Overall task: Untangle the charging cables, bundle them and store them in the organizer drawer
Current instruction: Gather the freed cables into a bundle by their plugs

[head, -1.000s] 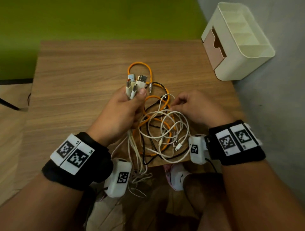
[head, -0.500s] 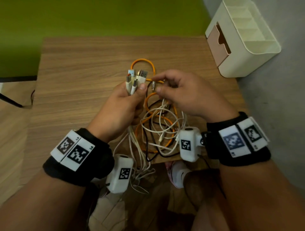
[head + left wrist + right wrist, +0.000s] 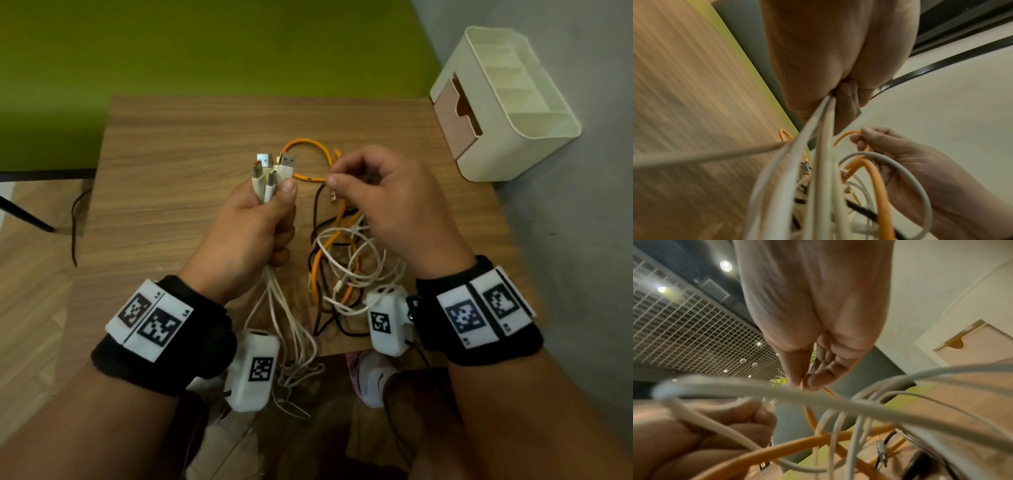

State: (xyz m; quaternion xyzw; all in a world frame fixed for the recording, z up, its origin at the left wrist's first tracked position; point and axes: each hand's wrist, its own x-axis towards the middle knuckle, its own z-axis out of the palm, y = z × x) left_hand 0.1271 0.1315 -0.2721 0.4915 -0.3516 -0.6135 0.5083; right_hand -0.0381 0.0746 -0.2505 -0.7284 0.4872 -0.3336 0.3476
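Left hand point(image 3: 250, 233) clenches white cable plugs point(image 3: 270, 171) upright; right hand point(image 3: 383, 202), its grip apparently pinching the orange cable point(image 3: 308, 144), hovers above the table's point(image 3: 164, 192) tangle.

Organizer point(image 3: 534, 150) right of cables point(image 3: 346, 260)

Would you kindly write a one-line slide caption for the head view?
Left hand grips white cable plugs while right hand pinches the orange cable above the tangle on the wooden table.

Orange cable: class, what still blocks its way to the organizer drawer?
White and black cables loop around the orange cable pinched by the right hand; the organizer's drawer looks closed.
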